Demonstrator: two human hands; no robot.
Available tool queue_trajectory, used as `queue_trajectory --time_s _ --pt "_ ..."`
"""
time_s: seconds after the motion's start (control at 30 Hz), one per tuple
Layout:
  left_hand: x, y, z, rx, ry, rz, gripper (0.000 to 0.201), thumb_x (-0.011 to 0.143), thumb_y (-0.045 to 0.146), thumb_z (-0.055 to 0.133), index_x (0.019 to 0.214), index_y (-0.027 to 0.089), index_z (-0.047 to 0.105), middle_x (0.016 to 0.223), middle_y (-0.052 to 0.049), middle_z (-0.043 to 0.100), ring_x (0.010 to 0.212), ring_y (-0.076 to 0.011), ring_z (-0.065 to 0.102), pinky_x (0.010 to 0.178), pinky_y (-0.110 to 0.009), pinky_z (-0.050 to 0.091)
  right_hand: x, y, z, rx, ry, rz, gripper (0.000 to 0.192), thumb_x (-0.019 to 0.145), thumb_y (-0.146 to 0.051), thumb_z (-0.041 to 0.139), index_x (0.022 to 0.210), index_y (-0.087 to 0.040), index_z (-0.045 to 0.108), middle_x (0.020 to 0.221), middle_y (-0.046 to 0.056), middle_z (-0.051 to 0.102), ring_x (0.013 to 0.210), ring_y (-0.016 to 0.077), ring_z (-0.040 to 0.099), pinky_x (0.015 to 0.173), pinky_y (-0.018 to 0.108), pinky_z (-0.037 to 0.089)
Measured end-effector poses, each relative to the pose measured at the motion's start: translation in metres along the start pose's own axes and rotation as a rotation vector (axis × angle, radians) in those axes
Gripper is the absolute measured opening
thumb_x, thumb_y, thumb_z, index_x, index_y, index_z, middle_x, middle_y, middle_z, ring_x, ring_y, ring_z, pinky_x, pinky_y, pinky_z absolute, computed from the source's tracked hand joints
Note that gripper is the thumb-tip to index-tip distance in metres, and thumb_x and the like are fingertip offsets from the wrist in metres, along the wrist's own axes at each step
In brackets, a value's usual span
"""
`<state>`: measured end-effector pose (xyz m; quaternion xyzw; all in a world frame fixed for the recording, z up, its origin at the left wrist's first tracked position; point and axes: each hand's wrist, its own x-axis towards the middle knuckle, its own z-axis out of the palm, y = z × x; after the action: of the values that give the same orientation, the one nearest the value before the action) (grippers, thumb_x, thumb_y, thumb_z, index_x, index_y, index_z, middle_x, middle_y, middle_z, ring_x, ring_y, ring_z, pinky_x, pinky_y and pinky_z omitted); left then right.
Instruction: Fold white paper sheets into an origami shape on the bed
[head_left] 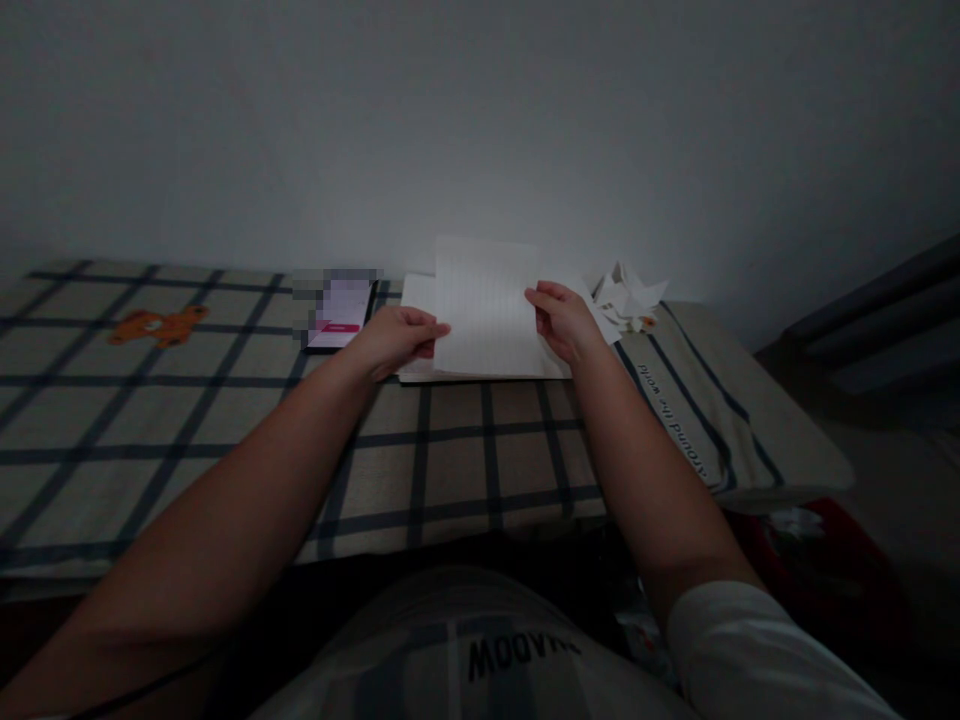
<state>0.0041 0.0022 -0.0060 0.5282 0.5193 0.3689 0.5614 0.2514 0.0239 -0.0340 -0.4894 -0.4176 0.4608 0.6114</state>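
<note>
Head camera view shows a person holding one lined sheet (484,310) between both hands, above a paper stack (418,292) on the checked tablecloth (450,425), near the wall. The left hand (405,342) has its fingers closed in a pinch on the sheet's left edge; the right hand (562,318) pinches the right edge slightly higher, thumb on top, its other fingers curled. To handle the sheet well, the person would do best to pinch lightly, with the two grips level and only enough outward pull to hold the page flat, since thin paper probably creases or tears easily. Counted out, there are two hands, one sheet held, one stack whose pages cannot be numbered, one phone (345,312) left of the stack, and one clump of folded white paper (630,297) to its right, its pieces too overlapped to count. One whole bear print (159,327) shows at far left.
</note>
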Motion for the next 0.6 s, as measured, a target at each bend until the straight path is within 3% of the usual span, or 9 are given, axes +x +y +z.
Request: queue_trajectory --time_s 0.17,0.33,0.47,0.6 --pt "0.002 -0.002 -0.002 0.032 -0.019 -0.014 0.028 0.081 0.007 0.070 0.056 0.014 0.059 0.044 0.003 0.051 0.039 -0.0036 0.040 0.043 -0.019 0.025 -0.002 0.001 -0.001 0.000 -0.106 -0.050 0.027 0.069 -0.034 0.079 0.074 -0.022 0.055 0.068 -0.002 0.055 0.065 0.0128 0.054 0.056 0.026 0.043" --pt "0.007 -0.007 -0.003 -0.034 -0.114 -0.024 0.028 0.079 0.006 0.069 0.055 0.015 0.058 0.049 0.002 0.055 0.045 -0.0063 0.050 0.049 -0.020 0.038 0.003 0.007 -0.002 -0.052 -0.019 -0.058 0.031 0.069 -0.033 0.079 0.068 -0.023 0.050 0.061 -0.004 0.047 0.062 0.0122 0.051 0.055 0.026 0.043" --pt "0.010 -0.009 -0.001 -0.116 -0.086 -0.045 0.028 0.079 0.004 0.062 0.054 0.015 0.057 0.054 0.000 0.058 0.049 -0.0089 0.055 0.056 -0.023 0.045 0.004 0.009 -0.002 -0.082 -0.047 -0.070 0.030 0.068 -0.039 0.078 0.072 -0.023 0.053 0.064 -0.003 0.051 0.065 0.0141 0.054 0.058 0.028 0.044" --pt "0.009 -0.010 0.000 -0.113 -0.066 0.042 0.023 0.080 0.011 0.065 0.057 0.015 0.059 0.057 0.000 0.058 0.051 -0.0079 0.052 0.055 -0.021 0.043 -0.001 0.006 0.001 -0.076 -0.078 -0.051 0.033 0.065 -0.045 0.080 0.072 -0.023 0.056 0.064 -0.002 0.053 0.062 0.0141 0.052 0.055 0.028 0.041"
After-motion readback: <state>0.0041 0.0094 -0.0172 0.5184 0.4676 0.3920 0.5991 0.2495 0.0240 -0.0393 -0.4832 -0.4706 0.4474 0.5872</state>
